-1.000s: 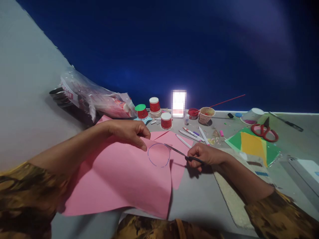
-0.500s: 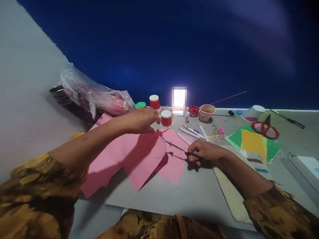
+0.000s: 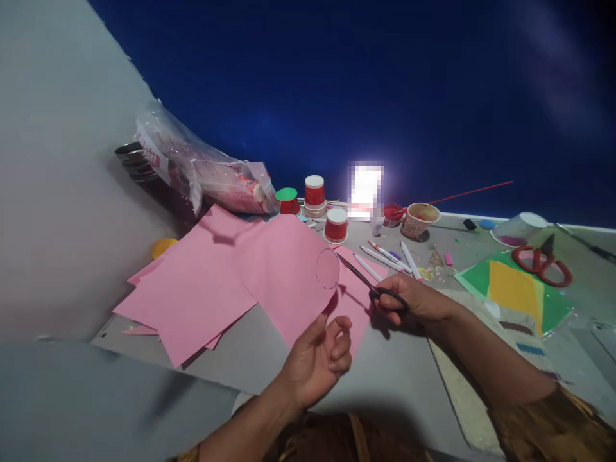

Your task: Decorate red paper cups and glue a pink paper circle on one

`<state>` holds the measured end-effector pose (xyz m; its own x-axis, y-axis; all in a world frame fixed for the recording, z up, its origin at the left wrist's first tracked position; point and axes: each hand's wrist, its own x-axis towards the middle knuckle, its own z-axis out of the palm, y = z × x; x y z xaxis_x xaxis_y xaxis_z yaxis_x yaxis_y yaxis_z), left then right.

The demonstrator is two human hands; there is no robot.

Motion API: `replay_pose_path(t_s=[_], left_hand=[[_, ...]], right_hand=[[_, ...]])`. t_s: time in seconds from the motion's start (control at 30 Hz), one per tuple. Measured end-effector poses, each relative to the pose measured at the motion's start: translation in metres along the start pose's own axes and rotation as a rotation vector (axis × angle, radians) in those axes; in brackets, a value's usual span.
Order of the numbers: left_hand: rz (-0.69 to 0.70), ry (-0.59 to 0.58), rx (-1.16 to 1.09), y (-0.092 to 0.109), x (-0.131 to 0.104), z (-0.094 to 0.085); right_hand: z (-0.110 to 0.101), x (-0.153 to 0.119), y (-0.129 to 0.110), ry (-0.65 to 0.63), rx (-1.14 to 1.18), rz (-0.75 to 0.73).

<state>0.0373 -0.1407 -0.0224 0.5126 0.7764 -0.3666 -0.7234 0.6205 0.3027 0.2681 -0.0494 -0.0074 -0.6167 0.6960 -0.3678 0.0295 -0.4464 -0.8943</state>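
Black-handled scissors (image 3: 389, 300) are held in my right hand (image 3: 409, 300), their blades pointing up and left beside a pink sheet (image 3: 283, 269). A round outline (image 3: 327, 269) is drawn near that sheet's right edge, close to the blade tips. Below the sheet's lower right edge is my left hand (image 3: 323, 359), palm up, its fingers loosely curled and apart, with its thumb tip near the paper edge. Nothing shows in its palm. More pink sheets (image 3: 192, 295) lie to the left, and another pink piece (image 3: 359, 321) lies beneath.
Red cups (image 3: 335, 226), a glowing blurred screen (image 3: 366, 189) and a patterned cup (image 3: 420, 220) stand at the back. Pens (image 3: 385, 255) lie before them. Red-handled scissors (image 3: 541, 264) rest on green and yellow sheets (image 3: 514, 289) at right. A plastic bag (image 3: 206, 173) leans at left.
My left hand has moved from over the paper near the cups down to below the sheet, turning palm up. The sheet's right part looks raised. The view has shifted left.
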Motion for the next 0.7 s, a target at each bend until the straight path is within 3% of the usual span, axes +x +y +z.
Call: replay_pose_path(t_s=[0.1,0.2,0.4,0.53,0.7], left_hand=[[0.176,0.006,0.039,0.020,0.006,0.009],[0.293,0.103,0.062,0.038,0.014,0.016],[0.481,0.330,0.246,0.041,0.024,0.015],[0.504,0.351,0.301,0.038,0.020,0.010],[0.502,0.344,0.209,0.047,0.015,0.007]], right_hand=[[-0.003,0.000,0.000,-0.013,0.003,0.000],[-0.005,0.002,0.000,-0.028,0.008,0.029],[0.005,0.005,0.001,-0.032,0.066,0.090],[0.024,0.007,0.005,-0.032,0.113,0.055],[0.046,0.009,0.011,0.021,0.192,-0.062]])
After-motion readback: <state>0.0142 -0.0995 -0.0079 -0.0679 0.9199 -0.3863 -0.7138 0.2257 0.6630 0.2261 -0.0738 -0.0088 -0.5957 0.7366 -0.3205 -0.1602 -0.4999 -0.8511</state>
